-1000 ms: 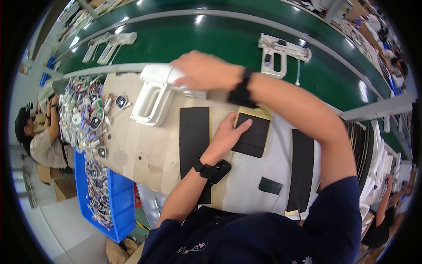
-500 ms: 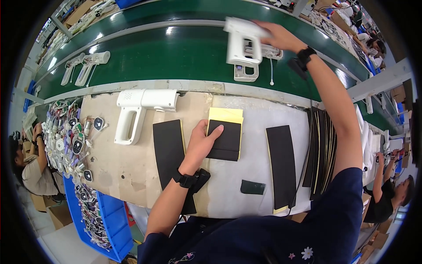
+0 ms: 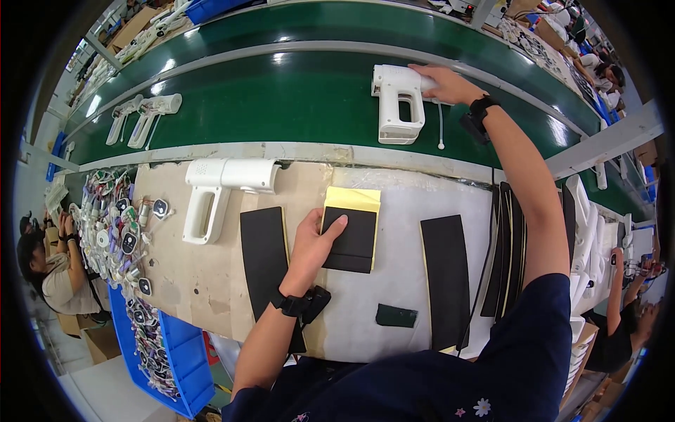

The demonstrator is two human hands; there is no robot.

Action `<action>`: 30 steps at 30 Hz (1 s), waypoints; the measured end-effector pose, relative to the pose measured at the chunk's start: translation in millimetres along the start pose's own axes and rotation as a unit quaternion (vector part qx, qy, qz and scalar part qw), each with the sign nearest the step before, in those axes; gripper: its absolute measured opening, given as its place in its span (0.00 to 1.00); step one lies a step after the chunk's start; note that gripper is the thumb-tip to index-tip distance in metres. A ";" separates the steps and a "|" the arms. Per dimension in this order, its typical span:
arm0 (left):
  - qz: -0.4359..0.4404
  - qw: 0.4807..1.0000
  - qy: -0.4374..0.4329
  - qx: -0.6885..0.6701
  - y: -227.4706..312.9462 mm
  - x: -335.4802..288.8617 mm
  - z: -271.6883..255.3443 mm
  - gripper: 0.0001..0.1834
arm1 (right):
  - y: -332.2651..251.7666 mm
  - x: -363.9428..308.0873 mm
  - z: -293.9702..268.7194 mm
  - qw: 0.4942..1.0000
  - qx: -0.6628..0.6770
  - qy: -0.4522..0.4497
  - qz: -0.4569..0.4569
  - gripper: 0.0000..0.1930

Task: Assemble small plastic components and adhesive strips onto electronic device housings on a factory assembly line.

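In my left hand [image 3: 313, 243] is a small stack of black foam pads [image 3: 351, 245] with yellow backing, my thumb pressed on top. My right hand [image 3: 450, 86] reaches over the green conveyor and grips the barrel end of a white gun-shaped plastic housing [image 3: 399, 105]. That housing rests over an open half shell, now mostly covered, and a thin white tube [image 3: 441, 133] sticks out beside it. A second white gun-shaped housing [image 3: 211, 193] lies on the bench, left of my left hand. Long black foam strips lie either side: a left strip [image 3: 264, 243] and a right strip [image 3: 444, 274].
Wired electronic parts [image 3: 105, 232] heap at the bench's left, above a blue bin [image 3: 184, 359]. Two open shells [image 3: 151, 116] sit on the conveyor [image 3: 274, 98]. More black strips [image 3: 503, 253] stand at right, and a dark green piece [image 3: 396, 316] lies in front. Other people work at both sides.
My right hand has lowered the white housing from mid-air onto the half shell on the conveyor. My left hand still holds the pad stack.
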State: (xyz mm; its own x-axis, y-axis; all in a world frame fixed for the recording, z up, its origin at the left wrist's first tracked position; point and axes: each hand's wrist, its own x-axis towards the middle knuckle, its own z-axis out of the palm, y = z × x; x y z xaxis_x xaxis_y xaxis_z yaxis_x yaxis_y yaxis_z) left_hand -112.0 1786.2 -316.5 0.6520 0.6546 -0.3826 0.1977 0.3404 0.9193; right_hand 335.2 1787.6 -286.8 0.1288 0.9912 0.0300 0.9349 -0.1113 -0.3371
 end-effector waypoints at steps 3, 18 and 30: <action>-0.023 0.999 -0.014 -0.022 3.7 0.3 -1.5 0.21 | 4.7 -1.1 1.9 1.000 0.002 -0.005 0.002 0.40; -0.033 0.999 -0.007 -0.020 3.9 1.9 3.0 0.20 | 29.6 -21.7 13.5 0.996 -0.078 -0.018 -0.026 0.39; -0.011 0.999 0.018 0.030 3.8 2.1 5.3 0.17 | 37.8 -3.7 15.0 0.979 -0.053 0.040 0.193 0.33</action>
State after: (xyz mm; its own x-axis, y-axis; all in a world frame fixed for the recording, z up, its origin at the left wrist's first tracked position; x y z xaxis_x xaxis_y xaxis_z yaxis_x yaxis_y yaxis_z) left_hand -106.0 1785.4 -313.3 0.6205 0.6718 -0.4045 0.2554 0.3146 0.9142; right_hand 365.1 1780.8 -313.7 0.5002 0.8659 -0.0059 0.8404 -0.4871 -0.2375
